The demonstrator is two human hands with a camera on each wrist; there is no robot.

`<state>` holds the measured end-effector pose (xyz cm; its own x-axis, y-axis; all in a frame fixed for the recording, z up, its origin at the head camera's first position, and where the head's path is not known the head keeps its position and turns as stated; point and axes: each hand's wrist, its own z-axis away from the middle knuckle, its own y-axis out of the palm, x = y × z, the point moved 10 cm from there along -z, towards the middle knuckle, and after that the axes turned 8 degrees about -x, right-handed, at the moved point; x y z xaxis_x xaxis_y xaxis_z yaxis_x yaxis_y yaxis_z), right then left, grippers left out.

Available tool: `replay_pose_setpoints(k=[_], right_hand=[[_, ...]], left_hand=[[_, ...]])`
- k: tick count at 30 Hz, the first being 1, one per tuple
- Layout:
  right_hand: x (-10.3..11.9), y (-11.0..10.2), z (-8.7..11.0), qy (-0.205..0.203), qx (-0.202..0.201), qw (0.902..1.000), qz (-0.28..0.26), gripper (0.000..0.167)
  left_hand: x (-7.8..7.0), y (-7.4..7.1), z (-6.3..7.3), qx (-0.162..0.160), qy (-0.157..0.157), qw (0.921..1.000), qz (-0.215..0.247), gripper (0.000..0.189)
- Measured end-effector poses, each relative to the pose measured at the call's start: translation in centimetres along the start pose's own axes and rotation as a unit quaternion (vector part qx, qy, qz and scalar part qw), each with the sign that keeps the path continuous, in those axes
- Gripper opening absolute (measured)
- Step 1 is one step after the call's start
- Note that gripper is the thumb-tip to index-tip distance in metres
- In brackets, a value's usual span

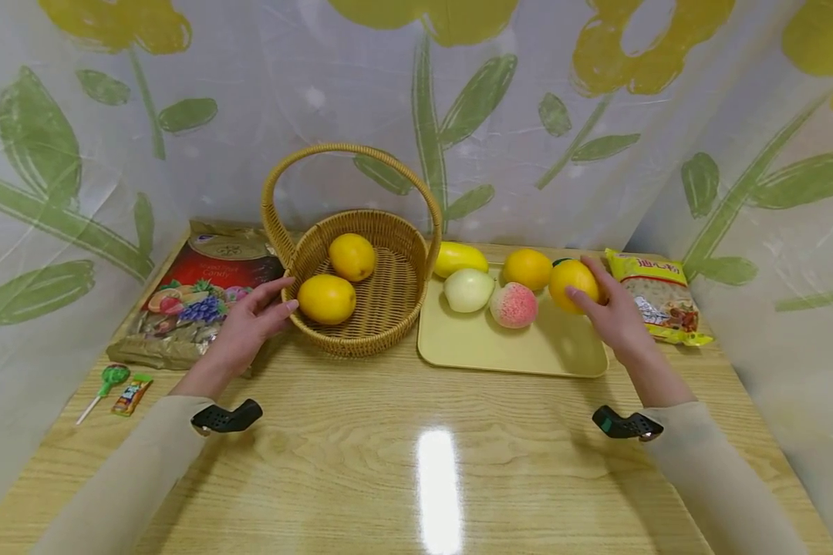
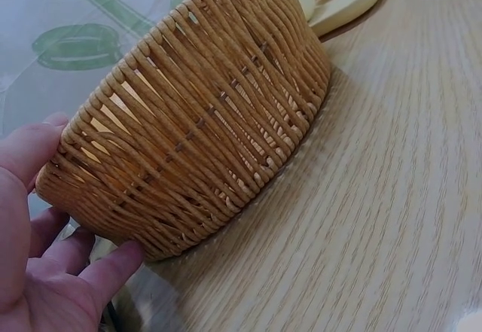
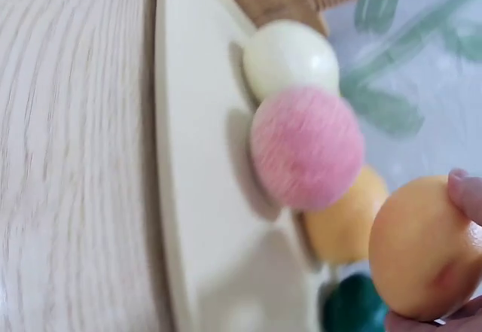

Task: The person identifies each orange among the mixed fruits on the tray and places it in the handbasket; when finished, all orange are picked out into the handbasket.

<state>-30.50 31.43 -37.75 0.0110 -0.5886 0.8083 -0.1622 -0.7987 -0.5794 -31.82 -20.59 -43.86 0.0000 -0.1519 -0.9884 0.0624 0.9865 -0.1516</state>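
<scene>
My left hand (image 1: pixel 257 320) holds the left side of a wicker basket (image 1: pixel 389 339), with a digit over the rim and fingers (image 2: pixel 113 268) against the outer wall. Two yellow lemon-like fruits (image 1: pixel 327 299) lie inside it. In my right hand (image 1: pixel 614 308) is a round orange-yellow fruit (image 1: pixel 573 286), pinched between thumb and fingers above the right part of a pale yellow tray (image 1: pixel 500 356). On that tray sit a pink peach (image 3: pixel 307 147), a whitish round fruit (image 1: pixel 468 290), another orange-yellow fruit (image 1: pixel 527 269), a long yellow fruit (image 1: pixel 460 260) and a dark green item (image 3: pixel 354 306), partly hidden.
A large candy bag (image 1: pixel 201 301) lies left of the basket. Before it are a green lollipop (image 1: pixel 114 375) and a small wrapped sweet (image 1: pixel 132 395). A yellow-green food packet (image 1: pixel 655 297) lies right of the tray. The basket's tall handle (image 1: pixel 347 148) arches over it. A flowered curtain (image 1: pixel 250 100) hangs behind.
</scene>
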Motion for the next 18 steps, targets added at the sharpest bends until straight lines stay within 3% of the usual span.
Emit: replay_pose_setpoints(k=[5, 11, 18], right_hand=[[3.8, 0.3, 1.0, -0.039, 0.003, 0.999, 0.022, 0.066], [9.1, 3.3, 2.5, -0.085, 0.068, 0.9939, -0.018, 0.061], [13.4, 7.0, 3.8, -0.092, 0.134, 0.9855, -0.051, 0.059]], left_hand=[[0.1, 0.0, 0.0, -0.003, -0.001, 1.0, 0.004, 0.065], [0.1, -0.1, -0.1, -0.005, 0.001, 1.0, 0.006, 0.065], [0.2, -0.1, -0.1, -0.002, -0.003, 1.0, 0.009, 0.063]])
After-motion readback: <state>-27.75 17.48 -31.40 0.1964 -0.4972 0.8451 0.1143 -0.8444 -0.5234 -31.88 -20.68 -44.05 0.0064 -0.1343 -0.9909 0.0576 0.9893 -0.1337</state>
